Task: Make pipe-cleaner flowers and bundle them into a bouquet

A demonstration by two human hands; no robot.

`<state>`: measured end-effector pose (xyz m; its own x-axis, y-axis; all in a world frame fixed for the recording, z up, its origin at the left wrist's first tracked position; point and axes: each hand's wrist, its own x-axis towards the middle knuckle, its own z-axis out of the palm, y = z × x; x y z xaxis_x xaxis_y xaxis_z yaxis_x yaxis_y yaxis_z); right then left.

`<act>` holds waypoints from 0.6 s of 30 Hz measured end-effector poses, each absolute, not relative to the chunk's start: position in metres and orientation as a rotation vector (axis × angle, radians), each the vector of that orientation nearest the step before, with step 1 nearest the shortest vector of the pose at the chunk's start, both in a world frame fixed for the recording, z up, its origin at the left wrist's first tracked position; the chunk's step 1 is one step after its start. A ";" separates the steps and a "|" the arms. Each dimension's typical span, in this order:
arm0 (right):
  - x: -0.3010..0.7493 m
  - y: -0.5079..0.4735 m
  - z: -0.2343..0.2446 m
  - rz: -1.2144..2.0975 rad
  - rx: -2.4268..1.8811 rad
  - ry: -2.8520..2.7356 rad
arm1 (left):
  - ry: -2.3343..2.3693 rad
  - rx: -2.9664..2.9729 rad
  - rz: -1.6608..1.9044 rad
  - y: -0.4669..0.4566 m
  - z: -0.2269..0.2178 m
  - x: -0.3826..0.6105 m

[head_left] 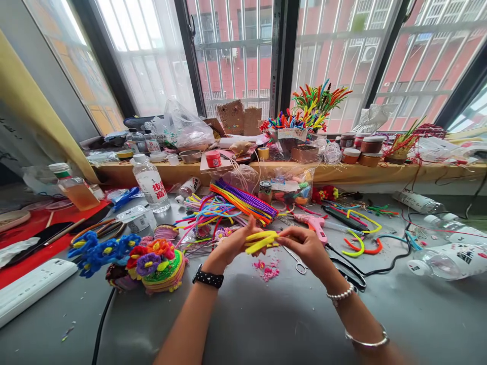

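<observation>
Above the middle of the grey table, a yellow pipe cleaner point(262, 240), bent into loops, is held between both hands. My left hand point(236, 242), with a black watch strap at the wrist, is closed around the left side of the loops. At their right end, my right hand point(302, 245) pinches the yellow strand between thumb and fingertips. Just behind lies a bundle of purple, red and yellow pipe cleaners point(247, 203). Pink fuzz scraps point(268, 269) and silver scissors point(298, 261) rest below and near the hands.
At left stands a round craft piece with fuzzy flowers point(163, 268), near a water bottle point(150, 182). A pink glue gun point(312, 225) and black-handled scissors point(350, 274) lie to the right, with a black cable and tipped bottles point(451, 261). Jars point(371, 149) line the window ledge.
</observation>
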<state>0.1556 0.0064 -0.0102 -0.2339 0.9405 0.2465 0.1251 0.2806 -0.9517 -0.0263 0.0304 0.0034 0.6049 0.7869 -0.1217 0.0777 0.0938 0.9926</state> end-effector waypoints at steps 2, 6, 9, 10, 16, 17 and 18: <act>0.158 0.007 -0.008 1.279 -0.955 -1.393 | 0.742 1.292 0.756 0.031 0.004 -0.026; 0.160 0.010 -0.014 1.713 -0.763 -1.087 | 0.757 1.433 0.946 0.029 0.000 -0.018; 0.158 0.011 -0.020 1.908 -0.655 -0.902 | 0.771 1.556 0.904 0.025 -0.002 -0.010; 0.157 0.012 -0.021 1.947 -0.638 -0.859 | 0.757 1.577 0.897 0.023 -0.002 -0.007; 0.153 0.011 -0.024 2.088 -0.696 -0.789 | 0.753 1.642 1.003 0.019 0.005 0.000; 0.153 0.010 -0.023 2.096 -0.705 -0.807 | 0.761 1.636 1.024 0.018 0.006 0.001; 0.153 0.010 -0.023 2.095 -0.708 -0.831 | 0.771 1.621 1.043 0.018 0.006 0.002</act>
